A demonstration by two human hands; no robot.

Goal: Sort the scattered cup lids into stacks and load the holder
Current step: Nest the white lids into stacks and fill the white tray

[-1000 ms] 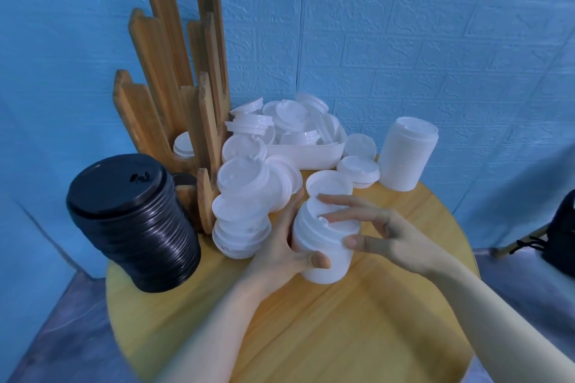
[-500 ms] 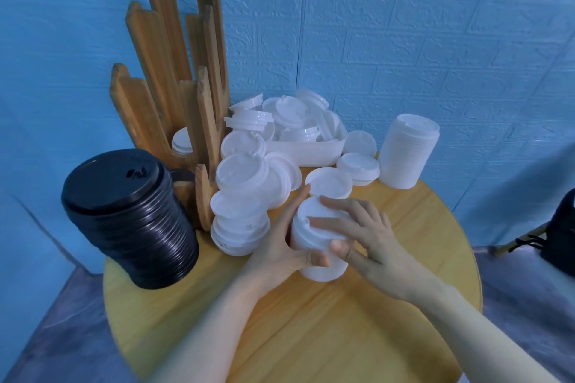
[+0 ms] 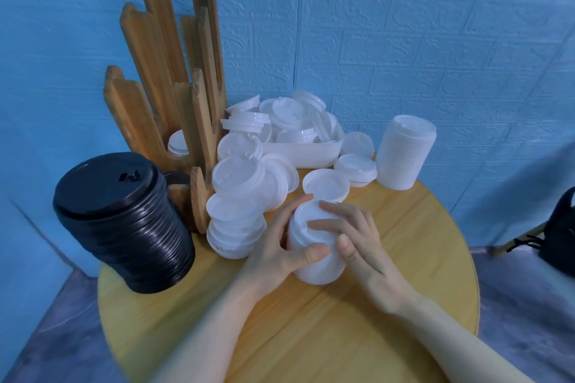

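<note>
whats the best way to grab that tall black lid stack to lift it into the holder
Grip the black lid stack round its ribbed side wall, low down, probably with both hands from opposite sides. It is tall, wide and leans to the left, so a grip at the top lid alone would likely peel lids off. Come from the front and right: the wooden holder crowds its back.

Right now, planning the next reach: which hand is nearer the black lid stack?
Left. The left hand sits right of the black lid stack; the right hand lies farther right.
</note>
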